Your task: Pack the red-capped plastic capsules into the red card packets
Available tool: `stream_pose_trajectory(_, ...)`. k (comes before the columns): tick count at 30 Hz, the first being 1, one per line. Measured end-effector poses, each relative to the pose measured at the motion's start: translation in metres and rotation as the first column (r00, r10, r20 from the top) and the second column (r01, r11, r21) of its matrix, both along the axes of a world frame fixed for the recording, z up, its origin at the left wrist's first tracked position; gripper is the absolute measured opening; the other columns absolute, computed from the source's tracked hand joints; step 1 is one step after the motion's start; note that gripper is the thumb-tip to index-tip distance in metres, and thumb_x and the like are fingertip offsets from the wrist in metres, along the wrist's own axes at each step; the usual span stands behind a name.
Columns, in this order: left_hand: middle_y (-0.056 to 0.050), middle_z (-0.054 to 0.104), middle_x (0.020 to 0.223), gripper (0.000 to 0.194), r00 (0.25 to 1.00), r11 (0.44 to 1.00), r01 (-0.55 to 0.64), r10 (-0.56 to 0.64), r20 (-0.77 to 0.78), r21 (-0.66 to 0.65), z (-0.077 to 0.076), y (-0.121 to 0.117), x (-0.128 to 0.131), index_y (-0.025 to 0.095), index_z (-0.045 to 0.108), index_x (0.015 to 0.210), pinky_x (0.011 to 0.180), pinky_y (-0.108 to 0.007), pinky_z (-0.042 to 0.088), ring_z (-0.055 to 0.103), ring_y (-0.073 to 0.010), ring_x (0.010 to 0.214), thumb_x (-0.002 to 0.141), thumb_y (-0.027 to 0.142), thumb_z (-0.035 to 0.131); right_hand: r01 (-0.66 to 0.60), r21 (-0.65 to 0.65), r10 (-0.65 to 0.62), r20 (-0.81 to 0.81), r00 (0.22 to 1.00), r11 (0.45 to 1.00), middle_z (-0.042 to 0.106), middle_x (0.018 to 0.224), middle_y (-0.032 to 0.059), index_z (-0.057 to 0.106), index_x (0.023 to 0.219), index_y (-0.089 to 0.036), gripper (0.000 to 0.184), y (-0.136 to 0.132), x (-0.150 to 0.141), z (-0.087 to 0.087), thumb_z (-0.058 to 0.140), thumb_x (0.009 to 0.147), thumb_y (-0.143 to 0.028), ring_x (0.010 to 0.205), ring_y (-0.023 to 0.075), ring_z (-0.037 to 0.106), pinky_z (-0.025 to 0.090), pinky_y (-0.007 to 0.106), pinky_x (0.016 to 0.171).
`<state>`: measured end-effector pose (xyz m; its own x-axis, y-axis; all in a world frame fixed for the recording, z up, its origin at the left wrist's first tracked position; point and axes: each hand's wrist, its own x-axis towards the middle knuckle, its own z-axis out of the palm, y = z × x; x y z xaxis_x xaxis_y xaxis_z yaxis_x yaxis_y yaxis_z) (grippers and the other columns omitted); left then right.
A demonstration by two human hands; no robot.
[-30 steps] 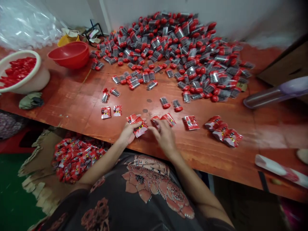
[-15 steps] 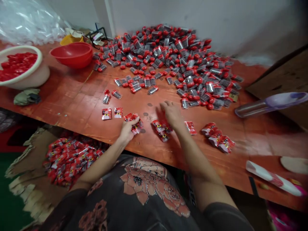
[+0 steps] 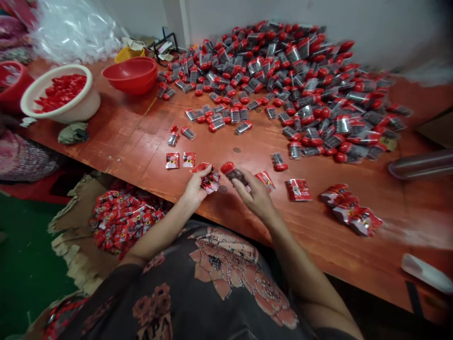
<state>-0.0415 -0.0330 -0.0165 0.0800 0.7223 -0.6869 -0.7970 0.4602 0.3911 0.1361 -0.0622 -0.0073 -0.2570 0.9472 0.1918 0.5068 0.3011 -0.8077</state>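
My left hand [image 3: 194, 190] pinches a red printed wrapper [image 3: 208, 178] just above the near edge of the red-brown table [image 3: 120, 141]. My right hand [image 3: 255, 193] grips a small clear capsule with a red cap [image 3: 231, 171], held beside the wrapper. More flat red wrappers [image 3: 297, 189] lie to the right, and two small ones [image 3: 180, 160] sit to the left. One loose capsule [image 3: 279, 161] rests just beyond my right hand. A large heap of the same red-capped capsules [image 3: 300, 80] covers the far side of the table.
A white basin of red caps [image 3: 60, 94] and a red bowl [image 3: 130, 74] stand at the far left. A cardboard box of wrapped red packets [image 3: 120, 222] sits below the table edge. A grey cloth [image 3: 72, 133] lies near the basin. A pile of wrapped packets [image 3: 352, 212] lies at right.
My right hand reached out to the loose capsules, picked one up and drew it back beside the wrapper. My left hand kept hold of the wrapper. The camera swung right.
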Motion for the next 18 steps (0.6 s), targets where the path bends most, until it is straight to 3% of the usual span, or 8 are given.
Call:
stream_pose_trajectory(3,-0.001,0.066,0.065,0.013,1.0,1.0,-0.029,0.028,0.014,0.009,0.003,-0.001,0.004,0.014,0.061,0.07,0.062,-0.025,0.054,0.062,-0.0103,0.057,0.076,0.006,0.068,0.018,0.056,-0.021,0.044,0.999,0.998,0.066,0.124,0.01,0.047,0.139,-0.027,0.044,-0.022,-0.014,-0.003,0.046,0.096,-0.032,0.107,0.0282,0.063,0.049,0.047,0.091)
stream_pose_trajectory(6,-0.002,0.068,0.068,0.012,1.0,1.0,-0.006,0.007,-0.03,0.031,0.008,-0.003,0.01,0.015,0.062,0.07,0.067,-0.025,0.054,0.064,-0.011,0.061,0.076,0.006,0.068,0.052,0.075,-0.058,0.089,0.994,0.996,0.065,0.126,0.0102,0.045,0.142,-0.028,0.047,-0.025,-0.018,-0.01,0.046,0.095,-0.031,0.111,0.0303,0.061,0.048,0.051,0.094)
stream_pose_trajectory(10,-0.002,0.069,0.071,0.01,0.996,0.997,0.023,-0.017,-0.088,0.075,0.011,-0.007,0.013,0.014,0.064,0.07,0.07,-0.027,0.054,0.065,-0.0115,0.063,0.072,0.008,0.072,0.125,0.006,-0.125,0.046,0.991,0.992,0.064,0.129,0.0088,0.046,0.142,-0.031,0.048,-0.025,-0.016,-0.012,0.048,0.094,-0.032,0.11,0.0297,0.063,0.049,0.05,0.094)
stream_pose_trajectory(15,0.001,0.068,0.066,0.018,0.982,0.993,-0.038,0.058,-0.182,0.116,0.01,-0.011,0.012,0.014,0.065,0.07,0.063,-0.025,0.052,0.062,-0.0103,0.057,0.062,0.01,0.08,-0.031,-0.152,0.005,-0.166,0.986,0.988,0.064,0.131,0.0022,0.05,0.139,-0.033,0.045,-0.03,-0.012,-0.009,0.049,0.094,-0.035,0.112,0.025,0.064,0.051,0.046,0.095)
stream_pose_trajectory(18,0.0,0.069,0.068,0.024,0.979,0.979,-0.005,0.045,-0.198,0.202,0.012,-0.014,0.012,0.013,0.066,0.072,0.064,-0.025,0.053,0.064,-0.0111,0.059,0.057,0.015,0.085,-0.027,-0.166,-0.008,-0.209,0.978,0.986,0.065,0.131,0.0015,0.051,0.138,-0.032,0.044,-0.029,-0.008,-0.009,0.05,0.094,-0.036,0.114,0.0237,0.063,0.05,0.046,0.097)
